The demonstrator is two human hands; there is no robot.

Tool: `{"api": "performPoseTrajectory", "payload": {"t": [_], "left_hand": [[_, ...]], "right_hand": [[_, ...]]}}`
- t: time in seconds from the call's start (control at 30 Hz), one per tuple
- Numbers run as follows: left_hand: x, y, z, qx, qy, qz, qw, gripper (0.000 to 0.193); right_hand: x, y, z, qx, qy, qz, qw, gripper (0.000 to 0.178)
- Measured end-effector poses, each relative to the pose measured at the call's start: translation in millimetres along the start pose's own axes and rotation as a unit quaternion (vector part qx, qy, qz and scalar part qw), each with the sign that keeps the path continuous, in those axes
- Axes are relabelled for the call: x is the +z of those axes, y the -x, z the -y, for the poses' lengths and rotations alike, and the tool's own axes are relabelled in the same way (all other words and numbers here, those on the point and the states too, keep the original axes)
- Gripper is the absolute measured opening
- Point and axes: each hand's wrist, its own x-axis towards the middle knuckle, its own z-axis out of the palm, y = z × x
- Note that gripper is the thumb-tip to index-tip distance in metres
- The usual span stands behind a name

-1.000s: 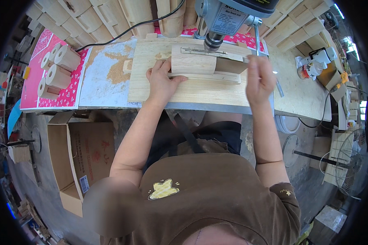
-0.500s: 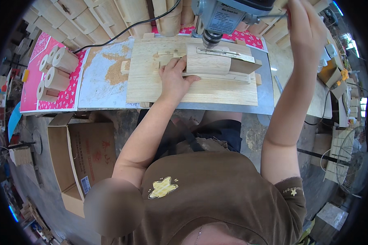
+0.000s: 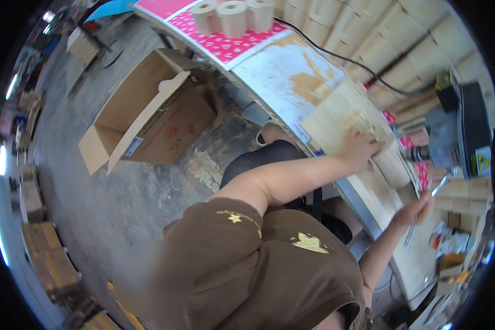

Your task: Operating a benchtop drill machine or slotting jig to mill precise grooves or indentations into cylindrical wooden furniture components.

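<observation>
My left hand (image 3: 360, 149) is closed on the end of a pale wooden block (image 3: 391, 166) with a rounded top. The block lies on a flat wooden board (image 3: 333, 113) on the bench. Close beside the block is the chuck (image 3: 417, 154) of a grey-blue bench drill press (image 3: 444, 135); whether the bit touches the wood cannot be made out. My right hand (image 3: 415, 210) is wrapped round the drill press's metal lever (image 3: 441, 184), lower right of the machine. The block's far end is partly hidden.
Pale wooden cylinders with holes (image 3: 232, 21) stand on pink patterned paper (image 3: 220, 49). Sawdust (image 3: 308, 82) lies on the bench. Stacked wooden pieces (image 3: 390, 41) line the back, with a black cable (image 3: 357, 65) in front. An open cardboard box (image 3: 168, 129) sits on the floor.
The view has swung to the left and tilted, so the bench now runs diagonally at the right. My right hand has come down with the lever; my left hand stays at the block.
</observation>
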Motion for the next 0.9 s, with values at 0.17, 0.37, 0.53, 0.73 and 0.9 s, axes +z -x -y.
{"api": "performPoseTrajectory", "payload": {"t": [0.17,0.37,0.53,0.73,0.9], "left_hand": [[0.6,3.1,2.2,-0.004,0.039,-0.004,0.999,0.065],[-2.2,-6.3,-4.1,-0.014,0.140,-0.008,0.990,0.057],[-8.3,-14.4,1.4,-0.013,0.106,0.037,0.994,0.046],[-18.7,-19.0,12.4,0.034,0.201,0.006,0.979,0.036],[-66.9,-14.8,5.6,0.065,0.188,0.053,0.979,0.033]], "right_hand": [[-37.0,-108.6,31.3,0.128,0.077,-0.065,0.987,0.025],[-55.0,-266.0,-131.6,0.155,0.183,0.109,0.965,0.038],[-49.6,-178.3,-106.5,-0.109,0.243,0.046,0.963,0.039],[-27.7,-26.9,-6.6,0.058,0.158,0.333,0.928,0.031],[-30.0,-16.4,-0.8,0.017,0.195,0.342,0.919,0.028]]}}
